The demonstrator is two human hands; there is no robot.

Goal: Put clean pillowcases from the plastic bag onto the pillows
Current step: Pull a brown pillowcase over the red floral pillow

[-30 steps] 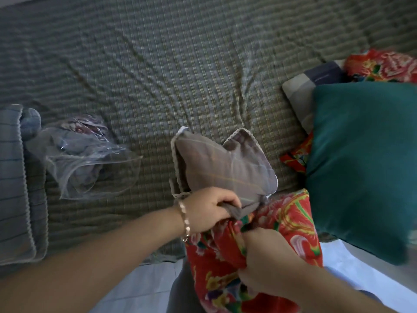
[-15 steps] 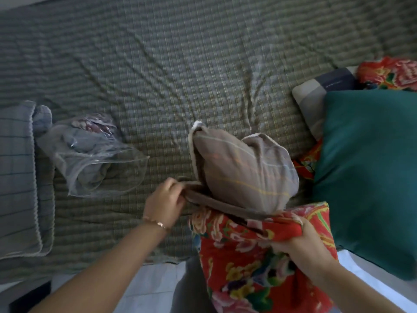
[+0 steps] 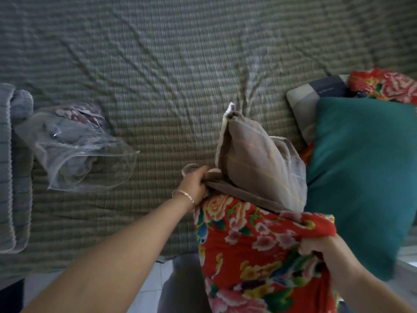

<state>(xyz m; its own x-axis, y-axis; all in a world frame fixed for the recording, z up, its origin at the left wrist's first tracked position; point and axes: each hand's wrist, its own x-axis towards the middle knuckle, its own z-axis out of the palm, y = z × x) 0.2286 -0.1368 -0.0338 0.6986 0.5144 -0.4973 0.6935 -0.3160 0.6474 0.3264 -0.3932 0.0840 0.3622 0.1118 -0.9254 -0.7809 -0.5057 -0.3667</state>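
Note:
A red floral pillow (image 3: 259,249) stands on end at the bed's near edge. A brownish-grey pillowcase (image 3: 261,168) with a pale scalloped trim covers its upper part. My left hand (image 3: 195,185) grips the pillowcase's open hem at the pillow's left side. My right hand (image 3: 322,247) grips the pillow's right upper corner near the hem. A clear plastic bag (image 3: 76,150) holding folded grey cloth lies on the bed to the left.
The bed (image 3: 169,71) has a green checked sheet. A teal pillow (image 3: 365,177) lies at the right, over a grey-striped pillow (image 3: 309,98) and another red floral one (image 3: 383,84). A folded blue-grey blanket (image 3: 13,168) sits at the left edge.
The pillowcase has come further down over the floral pillow. My left hand moved left to the hem's side, my right hand moved out to the pillow's right corner.

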